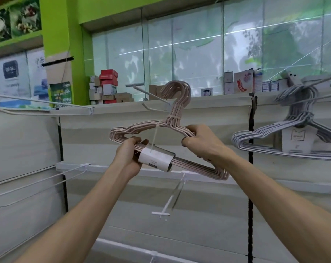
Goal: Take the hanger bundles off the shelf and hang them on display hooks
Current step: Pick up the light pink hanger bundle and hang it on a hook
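I hold a bundle of pink hangers (pixel 180 103) up in front of the white display wall. My left hand (pixel 129 155) grips its bottom bar beside the white paper sleeve (pixel 157 158). My right hand (pixel 200 140) grips the bundle's right shoulder. The bundle's hooks are at a white display hook (pixel 151 96) that juts from the top rail; whether they rest on it I cannot tell. A grey hanger bundle (pixel 286 133) with a paper label hangs from another hook (pixel 312 81) at the right.
Bare white display hooks jut out at the upper left (pixel 28 102), the left middle (pixel 37 182) and below the bundle (pixel 175 196). Stacked boxes (pixel 107 86) sit on top of the shelf unit, in front of glass panels. A green pillar (pixel 60 35) rises at the left.
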### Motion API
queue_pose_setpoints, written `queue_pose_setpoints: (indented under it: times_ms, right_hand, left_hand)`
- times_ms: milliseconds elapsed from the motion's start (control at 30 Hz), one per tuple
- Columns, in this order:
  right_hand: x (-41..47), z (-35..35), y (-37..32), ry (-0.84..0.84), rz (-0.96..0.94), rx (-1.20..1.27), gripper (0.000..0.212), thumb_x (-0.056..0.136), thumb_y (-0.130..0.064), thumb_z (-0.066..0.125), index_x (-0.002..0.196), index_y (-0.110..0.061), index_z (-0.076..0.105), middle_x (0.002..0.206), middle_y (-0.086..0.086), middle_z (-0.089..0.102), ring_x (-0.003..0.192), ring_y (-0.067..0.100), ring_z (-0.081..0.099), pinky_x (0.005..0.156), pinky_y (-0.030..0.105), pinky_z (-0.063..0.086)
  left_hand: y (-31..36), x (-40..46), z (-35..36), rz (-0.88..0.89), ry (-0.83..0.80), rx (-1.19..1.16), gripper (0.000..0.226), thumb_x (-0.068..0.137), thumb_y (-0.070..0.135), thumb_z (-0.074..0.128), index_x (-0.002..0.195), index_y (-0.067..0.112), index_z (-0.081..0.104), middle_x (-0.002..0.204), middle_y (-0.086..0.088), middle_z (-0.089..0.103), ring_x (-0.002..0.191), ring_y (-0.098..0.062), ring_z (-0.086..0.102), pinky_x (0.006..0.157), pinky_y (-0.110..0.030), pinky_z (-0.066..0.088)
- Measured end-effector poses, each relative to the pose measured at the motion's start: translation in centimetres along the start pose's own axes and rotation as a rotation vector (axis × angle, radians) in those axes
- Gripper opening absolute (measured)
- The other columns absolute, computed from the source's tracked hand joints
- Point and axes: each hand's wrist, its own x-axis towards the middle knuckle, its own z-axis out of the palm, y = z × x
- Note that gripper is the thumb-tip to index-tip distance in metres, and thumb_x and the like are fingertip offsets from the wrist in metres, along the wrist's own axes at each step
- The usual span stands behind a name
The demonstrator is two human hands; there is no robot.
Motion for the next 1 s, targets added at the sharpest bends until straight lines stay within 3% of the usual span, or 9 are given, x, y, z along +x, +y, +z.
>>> queue_pose_setpoints:
  times_ms: [400, 600, 767, 867, 1000]
  right_hand:
    - [5.7, 0.9, -0.3, 0.007, -0.024, -0.164, 0.009, 0.084, -0.012, 0.058, 0.089, -0.01, 0.065, 0.063, 0.002, 0.054, 0.054, 0.016, 0.046, 0.049, 0.025, 0.036]
    - [6.6, 1.6, 1.2, -0.058, -0.003, -0.237, 0.007, 0.086, -0.009, 0.056, 0.081, -0.014, 0.059, 0.067, 0.003, 0.055, 0.056, 0.015, 0.048, 0.049, 0.025, 0.037]
    - [7.6, 2.6, 2.3, -0.126, -0.012, -0.309, 0.015, 0.087, -0.006, 0.053, 0.099, -0.006, 0.063, 0.077, 0.004, 0.06, 0.066, 0.018, 0.053, 0.053, 0.027, 0.038]
    - [8.4, 2.5, 2.9, -0.144, -0.019, -0.352, 0.017, 0.088, -0.008, 0.052, 0.102, -0.007, 0.062, 0.087, 0.006, 0.063, 0.076, 0.022, 0.057, 0.06, 0.028, 0.042]
    - [9.0, 2.4, 3.5, -0.148, -0.013, -0.406, 0.016, 0.089, -0.009, 0.05, 0.102, -0.012, 0.06, 0.092, 0.007, 0.063, 0.083, 0.025, 0.058, 0.067, 0.031, 0.043]
  left_hand:
    - [-0.1, 6.2, -0.9, -0.06, -0.061, -0.099, 0.026, 0.093, 0.007, 0.052, 0.118, 0.01, 0.056, 0.119, -0.016, 0.069, 0.101, -0.03, 0.064, 0.082, -0.039, 0.056]
    - [-2.2, 7.6, -1.1, -0.096, -0.031, -0.126, 0.017, 0.095, 0.004, 0.049, 0.111, 0.008, 0.053, 0.09, -0.012, 0.066, 0.082, -0.026, 0.063, 0.063, -0.034, 0.057]
    - [-4.7, 8.9, -1.8, -0.097, 0.007, -0.152, 0.015, 0.093, 0.003, 0.05, 0.106, 0.007, 0.057, 0.099, -0.014, 0.067, 0.089, -0.03, 0.061, 0.074, -0.041, 0.053]
    - [-5.5, 9.5, -1.4, -0.067, 0.027, -0.16, 0.011, 0.093, 0.002, 0.048, 0.092, 0.008, 0.058, 0.088, -0.012, 0.066, 0.078, -0.027, 0.061, 0.069, -0.038, 0.052]
    - [-6.3, 10.4, -0.8, -0.085, 0.047, -0.167, 0.015, 0.092, 0.0, 0.047, 0.098, 0.01, 0.056, 0.08, -0.011, 0.067, 0.075, -0.026, 0.062, 0.068, -0.037, 0.053]
